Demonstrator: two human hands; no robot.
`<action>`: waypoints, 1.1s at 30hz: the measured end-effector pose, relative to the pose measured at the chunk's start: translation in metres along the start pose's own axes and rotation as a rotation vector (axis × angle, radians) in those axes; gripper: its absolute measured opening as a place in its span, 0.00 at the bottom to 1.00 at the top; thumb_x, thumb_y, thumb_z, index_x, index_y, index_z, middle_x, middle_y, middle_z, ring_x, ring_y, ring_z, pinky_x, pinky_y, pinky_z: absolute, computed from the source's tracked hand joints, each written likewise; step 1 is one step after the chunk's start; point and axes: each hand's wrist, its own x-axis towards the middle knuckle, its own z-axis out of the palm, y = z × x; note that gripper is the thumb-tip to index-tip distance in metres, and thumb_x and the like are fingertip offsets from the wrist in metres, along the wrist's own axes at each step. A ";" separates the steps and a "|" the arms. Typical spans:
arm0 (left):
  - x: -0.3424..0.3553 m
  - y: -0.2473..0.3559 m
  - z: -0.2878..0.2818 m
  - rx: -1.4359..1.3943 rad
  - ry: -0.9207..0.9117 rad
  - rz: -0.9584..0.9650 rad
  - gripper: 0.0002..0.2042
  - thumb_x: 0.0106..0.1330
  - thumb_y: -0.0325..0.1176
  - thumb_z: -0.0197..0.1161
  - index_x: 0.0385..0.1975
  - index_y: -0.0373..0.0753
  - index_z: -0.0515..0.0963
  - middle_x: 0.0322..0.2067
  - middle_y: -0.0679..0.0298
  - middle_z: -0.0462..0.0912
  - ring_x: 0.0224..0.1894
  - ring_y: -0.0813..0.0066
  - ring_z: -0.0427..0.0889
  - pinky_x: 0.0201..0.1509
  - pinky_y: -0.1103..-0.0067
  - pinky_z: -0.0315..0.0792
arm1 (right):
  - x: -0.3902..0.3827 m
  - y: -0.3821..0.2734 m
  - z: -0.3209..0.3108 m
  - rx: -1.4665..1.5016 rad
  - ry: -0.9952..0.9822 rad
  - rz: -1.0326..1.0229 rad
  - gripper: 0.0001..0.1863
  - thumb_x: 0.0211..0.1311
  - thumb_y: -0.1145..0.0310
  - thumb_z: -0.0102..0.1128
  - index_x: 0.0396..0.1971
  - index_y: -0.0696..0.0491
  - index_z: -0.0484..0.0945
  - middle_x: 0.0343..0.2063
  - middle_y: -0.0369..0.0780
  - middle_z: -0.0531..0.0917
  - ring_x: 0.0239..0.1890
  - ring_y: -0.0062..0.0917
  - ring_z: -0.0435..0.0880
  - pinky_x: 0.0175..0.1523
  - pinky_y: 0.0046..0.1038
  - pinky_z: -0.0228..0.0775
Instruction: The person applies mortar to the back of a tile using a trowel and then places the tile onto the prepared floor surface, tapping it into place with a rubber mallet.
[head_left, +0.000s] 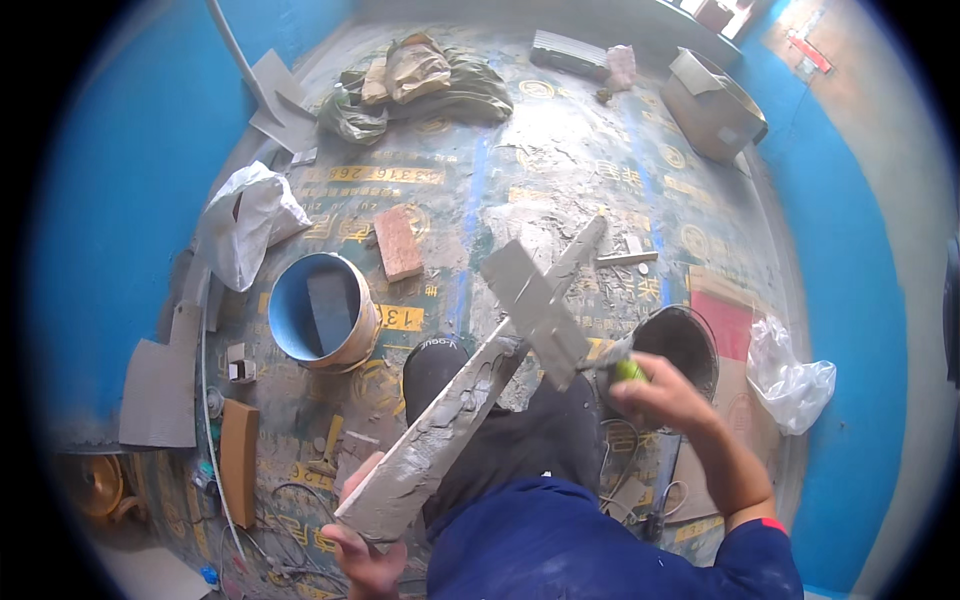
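Note:
My left hand [365, 555] grips the lower end of a long narrow strip [415, 455] coated with grey, ridged paste, lying diagonally over my legs toward the upper right. My right hand [650, 395] is closed on the green handle of a trowel, whose flat, grey-smeared rectangular blade [525, 300] is raised over the upper part of the strip. A dark bucket [695, 340] is just beyond my right hand, partly behind it. The far end of the strip reaches up past the trowel blade, which hides part of it.
Around me on the printed floor covering [470, 160]: a white-blue bucket [320, 350], brick [398, 242], white sack [240, 225], plastic bag [785, 390], brown block [238, 460], cables, crumpled sacks [420, 75] and a tub [705, 110]. A long-handled shovel [275, 105] leans at a blue wall [130, 220].

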 end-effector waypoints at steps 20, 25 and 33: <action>0.021 0.027 0.019 -0.391 -0.144 -0.030 0.42 0.69 0.59 0.55 0.68 0.27 0.56 0.64 0.45 0.66 0.64 0.48 0.69 0.67 0.52 0.63 | 0.009 0.122 0.048 0.305 0.105 -0.107 0.11 0.63 0.61 0.59 0.30 0.52 0.72 0.21 0.33 0.76 0.21 0.16 0.74 0.27 0.22 0.67; 0.030 0.031 0.029 -0.241 -0.156 -0.007 0.40 0.68 0.58 0.57 0.67 0.28 0.57 0.63 0.46 0.67 0.62 0.48 0.70 0.66 0.53 0.64 | 0.080 0.168 -0.008 0.625 0.275 0.147 0.10 0.61 0.61 0.56 0.34 0.52 0.74 0.22 0.36 0.76 0.18 0.22 0.75 0.23 0.29 0.69; 0.038 0.029 0.038 -0.134 -0.185 0.031 0.39 0.66 0.55 0.60 0.65 0.28 0.59 0.61 0.47 0.69 0.60 0.50 0.71 0.63 0.55 0.65 | 0.105 0.202 -0.059 0.682 0.464 0.160 0.12 0.61 0.58 0.58 0.29 0.51 0.73 0.21 0.34 0.74 0.16 0.20 0.73 0.21 0.27 0.65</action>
